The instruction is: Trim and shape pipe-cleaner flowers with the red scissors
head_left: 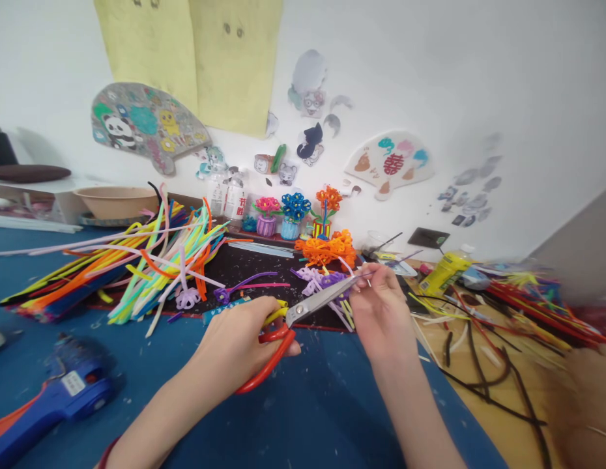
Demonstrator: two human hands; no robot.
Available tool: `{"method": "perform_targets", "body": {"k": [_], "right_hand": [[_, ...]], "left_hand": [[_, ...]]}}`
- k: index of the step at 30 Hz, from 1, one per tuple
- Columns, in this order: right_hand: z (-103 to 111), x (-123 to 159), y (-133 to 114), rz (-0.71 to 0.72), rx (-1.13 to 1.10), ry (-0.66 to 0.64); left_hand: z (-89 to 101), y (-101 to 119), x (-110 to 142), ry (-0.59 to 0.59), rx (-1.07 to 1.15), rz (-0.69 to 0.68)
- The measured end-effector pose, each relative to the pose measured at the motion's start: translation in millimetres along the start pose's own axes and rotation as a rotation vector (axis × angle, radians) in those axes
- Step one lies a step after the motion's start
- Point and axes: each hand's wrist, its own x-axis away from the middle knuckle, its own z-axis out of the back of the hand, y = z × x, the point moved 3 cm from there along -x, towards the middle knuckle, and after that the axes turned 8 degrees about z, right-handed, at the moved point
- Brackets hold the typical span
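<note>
My left hand [237, 342] grips the red-handled scissors [322, 299], whose blades point right and look nearly closed. The blade tips reach the fingertips of my right hand [381, 312], which pinch a thin purple pipe cleaner [404, 258]. A yellow piece [274, 315] shows beside the scissor handles; whether my left hand holds it I cannot tell. Behind the blades lie purple and lilac pipe-cleaner flowers [310, 281] on a dark mat [254, 303]. Farther left on the mat are a dark purple flower [221, 296] and a lilac flower [187, 298].
A large bundle of coloured pipe cleaners [137, 273] lies left, with a blue glue gun [73, 397] in front. Orange flowers [327, 247] and several small potted flowers [290, 228] stand behind. Right are a yellow bottle [444, 270] and loose dark strips [479, 365].
</note>
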Motion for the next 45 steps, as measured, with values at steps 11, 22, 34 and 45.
{"method": "perform_targets", "body": {"k": [11,22,34,45], "right_hand": [[-1.3,3.4,1.1,-0.033,-0.011,-0.001],[-2.7,3.4,2.2,-0.056,0.002,-0.033],[-3.0,5.0,3.3,-0.069,-0.032,-0.051],[-1.9,3.9,3.5,-0.061,-0.011,-0.051]], "left_hand": [[0.7,-0.7,-2.0,0.051,-0.039,-0.015],[0.7,3.9,-2.0,-0.018,-0.007,-0.02],[-3.2,1.3,-3.7,-0.041,0.038,-0.036],[-2.8,0.7,-3.1,-0.038,0.043,-0.04]]}}
